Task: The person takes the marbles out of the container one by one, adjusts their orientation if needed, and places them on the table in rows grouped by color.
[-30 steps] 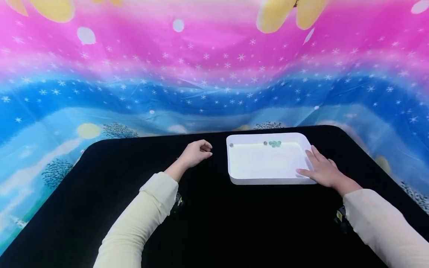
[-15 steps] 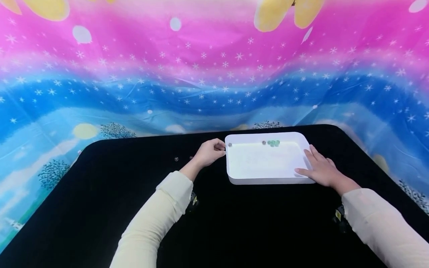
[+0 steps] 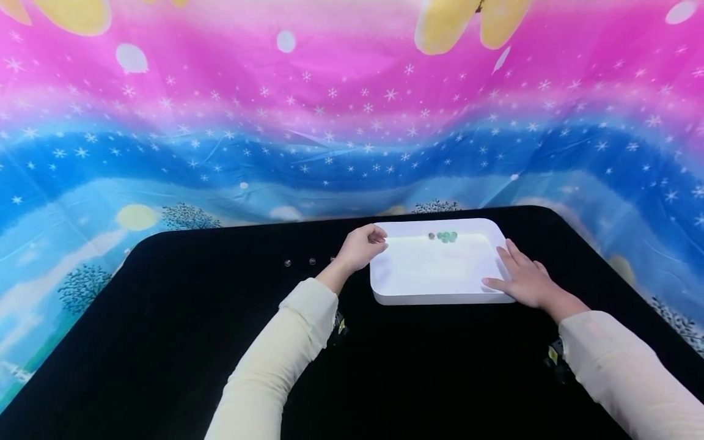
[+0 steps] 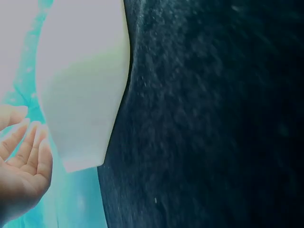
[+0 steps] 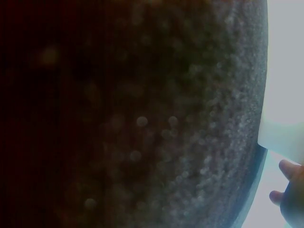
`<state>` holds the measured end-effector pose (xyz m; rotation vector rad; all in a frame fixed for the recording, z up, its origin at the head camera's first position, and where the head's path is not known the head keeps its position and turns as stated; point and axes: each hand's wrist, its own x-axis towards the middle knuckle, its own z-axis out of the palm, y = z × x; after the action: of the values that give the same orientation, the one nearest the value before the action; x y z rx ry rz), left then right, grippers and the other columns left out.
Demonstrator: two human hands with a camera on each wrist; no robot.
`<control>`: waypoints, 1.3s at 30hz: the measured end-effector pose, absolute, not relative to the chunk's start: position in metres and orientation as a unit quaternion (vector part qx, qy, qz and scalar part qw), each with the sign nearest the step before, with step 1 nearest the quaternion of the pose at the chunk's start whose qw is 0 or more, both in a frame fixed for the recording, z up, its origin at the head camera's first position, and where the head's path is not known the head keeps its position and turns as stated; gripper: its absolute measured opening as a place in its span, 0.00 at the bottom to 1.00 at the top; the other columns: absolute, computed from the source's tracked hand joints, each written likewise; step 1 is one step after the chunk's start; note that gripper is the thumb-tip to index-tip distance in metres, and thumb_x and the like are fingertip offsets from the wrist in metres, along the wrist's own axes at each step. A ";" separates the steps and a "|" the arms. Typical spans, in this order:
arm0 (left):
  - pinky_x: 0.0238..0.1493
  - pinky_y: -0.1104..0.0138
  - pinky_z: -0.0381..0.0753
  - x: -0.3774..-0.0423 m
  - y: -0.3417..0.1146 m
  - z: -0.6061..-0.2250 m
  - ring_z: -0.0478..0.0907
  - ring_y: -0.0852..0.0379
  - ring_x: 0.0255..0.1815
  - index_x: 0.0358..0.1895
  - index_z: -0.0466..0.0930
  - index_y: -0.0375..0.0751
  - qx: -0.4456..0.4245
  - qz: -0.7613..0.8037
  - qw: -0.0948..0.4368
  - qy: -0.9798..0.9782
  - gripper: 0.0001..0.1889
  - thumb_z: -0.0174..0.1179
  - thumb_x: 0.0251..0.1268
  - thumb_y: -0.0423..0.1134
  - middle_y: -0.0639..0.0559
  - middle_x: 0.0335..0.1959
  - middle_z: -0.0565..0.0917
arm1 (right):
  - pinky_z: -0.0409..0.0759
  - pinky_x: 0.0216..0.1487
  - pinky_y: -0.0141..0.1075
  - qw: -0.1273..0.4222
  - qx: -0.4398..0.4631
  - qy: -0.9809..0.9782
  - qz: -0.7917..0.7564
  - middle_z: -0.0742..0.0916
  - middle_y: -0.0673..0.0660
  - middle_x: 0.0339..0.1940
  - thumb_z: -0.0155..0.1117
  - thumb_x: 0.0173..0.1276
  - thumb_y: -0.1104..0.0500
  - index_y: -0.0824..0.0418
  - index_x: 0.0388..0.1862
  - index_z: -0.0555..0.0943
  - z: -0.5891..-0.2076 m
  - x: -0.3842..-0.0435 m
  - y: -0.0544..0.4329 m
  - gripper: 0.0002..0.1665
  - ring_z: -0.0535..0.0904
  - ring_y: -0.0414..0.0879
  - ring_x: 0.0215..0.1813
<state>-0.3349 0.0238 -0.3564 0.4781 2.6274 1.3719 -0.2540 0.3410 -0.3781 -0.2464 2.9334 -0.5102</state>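
A white rectangular tray (image 3: pixel 434 299) lies on the black table. Towards its back wall sit several small green glass marbles (image 3: pixel 448 236) and one brownish marble (image 3: pixel 431 236). My left hand (image 3: pixel 360 247) is over the tray's left rim, thumb and fingertips close together; whether a marble is between them is hidden. In the left wrist view the fingers (image 4: pixel 34 149) curve beside the tray's wall. My right hand (image 3: pixel 525 278) rests with spread fingers on the tray's right rim. Two clear marbles (image 3: pixel 312 261) stand in a row left of the left wrist, and part of a third marble (image 3: pixel 332 259) shows beside it.
The black table (image 3: pixel 418 366) runs back to a pink and blue patterned cloth (image 3: pixel 352 110) hanging behind it. Dark camera mounts (image 3: pixel 557 360) are worn under both wrists.
My left hand has moved right, from the table to the tray's left rim. The marbles on the table have come into sight behind it. My right hand stays on the tray.
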 end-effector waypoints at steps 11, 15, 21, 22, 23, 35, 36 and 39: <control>0.36 0.68 0.73 -0.340 0.042 -0.360 0.72 0.59 0.37 0.43 0.75 0.39 0.151 0.476 0.090 0.862 0.11 0.56 0.57 0.37 0.54 0.35 0.76 | 0.35 0.51 0.65 0.075 -0.079 0.979 -0.171 0.37 0.69 0.65 0.44 0.57 0.31 0.71 0.65 0.39 -0.380 -0.255 0.342 0.56 0.36 0.67 0.63; 0.36 0.69 0.73 -0.343 0.047 -0.364 0.73 0.59 0.38 0.43 0.75 0.39 0.155 0.481 0.091 0.858 0.11 0.56 0.56 0.37 0.54 0.35 0.77 | 0.35 0.51 0.65 0.073 -0.079 0.979 -0.171 0.37 0.68 0.65 0.43 0.57 0.31 0.70 0.66 0.39 -0.380 -0.255 0.342 0.56 0.36 0.67 0.63; 0.35 0.69 0.73 -0.344 0.056 -0.366 0.73 0.59 0.37 0.43 0.75 0.38 0.160 0.494 0.088 0.850 0.11 0.57 0.56 0.36 0.54 0.34 0.77 | 0.35 0.51 0.65 0.073 -0.077 0.979 -0.174 0.37 0.69 0.65 0.44 0.56 0.31 0.70 0.66 0.39 -0.379 -0.254 0.340 0.56 0.36 0.67 0.63; 0.35 0.69 0.73 -0.344 0.057 -0.366 0.73 0.59 0.37 0.43 0.75 0.38 0.162 0.496 0.087 0.849 0.11 0.56 0.56 0.36 0.54 0.34 0.77 | 0.35 0.51 0.65 0.073 -0.076 0.979 -0.174 0.37 0.69 0.65 0.44 0.57 0.31 0.70 0.66 0.39 -0.379 -0.254 0.340 0.56 0.36 0.67 0.63; 0.35 0.69 0.73 -0.344 0.059 -0.366 0.73 0.59 0.37 0.43 0.75 0.37 0.164 0.497 0.086 0.848 0.11 0.56 0.56 0.36 0.54 0.34 0.77 | 0.35 0.51 0.65 0.071 -0.077 0.979 -0.174 0.37 0.69 0.65 0.44 0.57 0.31 0.71 0.65 0.40 -0.379 -0.253 0.340 0.56 0.36 0.67 0.63; 0.36 0.70 0.72 -0.343 0.076 -0.365 0.72 0.60 0.38 0.41 0.75 0.41 0.175 0.499 0.069 0.846 0.09 0.56 0.57 0.38 0.56 0.34 0.77 | 0.34 0.51 0.65 0.071 -0.081 0.978 -0.176 0.36 0.68 0.65 0.44 0.57 0.31 0.71 0.66 0.39 -0.376 -0.251 0.338 0.56 0.35 0.66 0.63; 0.36 0.70 0.72 -0.343 0.077 -0.365 0.72 0.60 0.38 0.41 0.75 0.41 0.175 0.497 0.068 0.847 0.09 0.56 0.57 0.38 0.57 0.34 0.77 | 0.34 0.51 0.65 0.072 -0.081 0.978 -0.177 0.36 0.68 0.65 0.44 0.57 0.32 0.71 0.66 0.39 -0.376 -0.251 0.338 0.56 0.35 0.66 0.63; 0.36 0.70 0.72 -0.343 0.080 -0.365 0.72 0.60 0.39 0.43 0.75 0.40 0.175 0.500 0.071 0.845 0.11 0.56 0.57 0.37 0.56 0.34 0.77 | 0.34 0.51 0.65 0.074 -0.079 0.978 -0.177 0.36 0.68 0.65 0.44 0.57 0.31 0.71 0.66 0.39 -0.376 -0.250 0.338 0.56 0.35 0.66 0.63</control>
<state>-0.3431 0.0802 -0.3652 0.5274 2.5410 1.5041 -0.2504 0.3383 -0.3756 -0.2381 2.9356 -0.5305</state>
